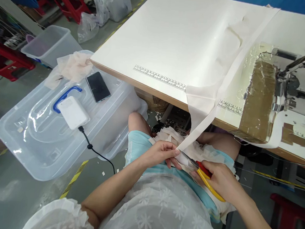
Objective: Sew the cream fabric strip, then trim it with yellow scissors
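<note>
My left hand [165,154] pinches the lower end of a long white fabric strip [207,121] above my lap. The strip runs up over the table edge and lies across the tabletop, with thin pale cloth [201,101] attached along it. In my right hand [216,179] is a pair of scissors [203,174] with red and yellow handles. Their blade tips point left and touch or nearly touch the strip beside my left fingertips. A heap of cream fabric pieces [169,134] rests on my lap, partly hidden by my hands.
A sewing machine [291,87] stands on the right of the white table [159,33], which has printed rulers along its front edge. To the left, a lidded plastic bin [33,132] bears a phone [98,86], a white power bank [74,113] with a black cable, and sheer cloth [75,66].
</note>
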Motion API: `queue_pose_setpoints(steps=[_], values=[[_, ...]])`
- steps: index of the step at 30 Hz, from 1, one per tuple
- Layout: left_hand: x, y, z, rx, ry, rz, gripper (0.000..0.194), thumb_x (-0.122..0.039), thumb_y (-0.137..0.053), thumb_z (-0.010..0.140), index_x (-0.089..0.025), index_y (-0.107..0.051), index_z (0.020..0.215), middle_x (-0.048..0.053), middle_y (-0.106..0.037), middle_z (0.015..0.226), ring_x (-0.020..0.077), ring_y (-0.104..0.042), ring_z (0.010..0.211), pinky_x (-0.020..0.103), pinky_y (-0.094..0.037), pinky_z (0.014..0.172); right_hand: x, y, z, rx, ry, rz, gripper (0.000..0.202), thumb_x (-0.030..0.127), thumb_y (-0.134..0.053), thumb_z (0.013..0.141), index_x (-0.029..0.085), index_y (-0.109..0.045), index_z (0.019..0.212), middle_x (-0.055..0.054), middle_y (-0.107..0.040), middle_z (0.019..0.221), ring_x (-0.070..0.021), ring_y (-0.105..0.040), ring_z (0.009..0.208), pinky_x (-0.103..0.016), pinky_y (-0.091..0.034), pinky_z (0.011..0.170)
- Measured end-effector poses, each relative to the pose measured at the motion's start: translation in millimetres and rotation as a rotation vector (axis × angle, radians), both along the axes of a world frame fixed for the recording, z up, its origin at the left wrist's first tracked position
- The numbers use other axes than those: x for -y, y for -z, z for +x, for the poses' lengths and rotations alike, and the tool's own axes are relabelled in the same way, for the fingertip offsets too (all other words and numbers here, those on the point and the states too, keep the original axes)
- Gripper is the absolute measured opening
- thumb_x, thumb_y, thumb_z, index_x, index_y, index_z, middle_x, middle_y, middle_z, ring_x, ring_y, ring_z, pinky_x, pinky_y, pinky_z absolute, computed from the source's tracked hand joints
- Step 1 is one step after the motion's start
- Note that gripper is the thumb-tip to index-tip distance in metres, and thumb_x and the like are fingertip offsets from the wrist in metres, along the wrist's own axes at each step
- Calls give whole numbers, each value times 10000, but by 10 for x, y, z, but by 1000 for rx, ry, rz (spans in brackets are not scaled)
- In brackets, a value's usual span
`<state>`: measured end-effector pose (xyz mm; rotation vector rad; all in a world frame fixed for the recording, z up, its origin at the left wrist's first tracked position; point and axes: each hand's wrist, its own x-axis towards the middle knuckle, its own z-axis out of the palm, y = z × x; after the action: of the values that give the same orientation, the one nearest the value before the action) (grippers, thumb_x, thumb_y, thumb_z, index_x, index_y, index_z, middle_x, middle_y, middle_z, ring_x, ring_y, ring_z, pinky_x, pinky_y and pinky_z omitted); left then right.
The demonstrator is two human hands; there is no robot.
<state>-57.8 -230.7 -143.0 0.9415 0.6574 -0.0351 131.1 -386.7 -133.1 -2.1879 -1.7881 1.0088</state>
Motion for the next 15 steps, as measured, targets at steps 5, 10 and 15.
queue_pose_setpoints(steps=[5, 10, 15], values=[[4, 13, 22, -2, 24, 10, 479, -577, -774, 685, -151, -573, 770, 61, -708, 619, 233, -739, 675, 203, -467, 474, -60, -58, -50, 90, -19, -17, 425, 592, -501, 864, 259, -350, 648, -5, -555, 566, -174, -488, 470, -274, -256, 479], [28, 7, 40, -10, 44, 22, 497, -609, -754, 687, -165, -533, 719, 60, -697, 621, 224, -729, 662, 210, -467, 483, -103, -46, -68, 46, 23, -22, 462, 595, -478, 861, 261, -300, 596, 7, -492, 489, -173, -468, 437, -281, -254, 477], [-42, 55, -24, -43, 105, 278, 431, -578, -604, 842, -154, -607, 916, 65, -698, 726, 192, -694, 670, 235, -467, 538, 26, 2, -14, 3, 80, -28, 471, 612, -479, 862, 257, -312, 602, 4, -498, 520, -179, -486, 483, -276, -284, 483]])
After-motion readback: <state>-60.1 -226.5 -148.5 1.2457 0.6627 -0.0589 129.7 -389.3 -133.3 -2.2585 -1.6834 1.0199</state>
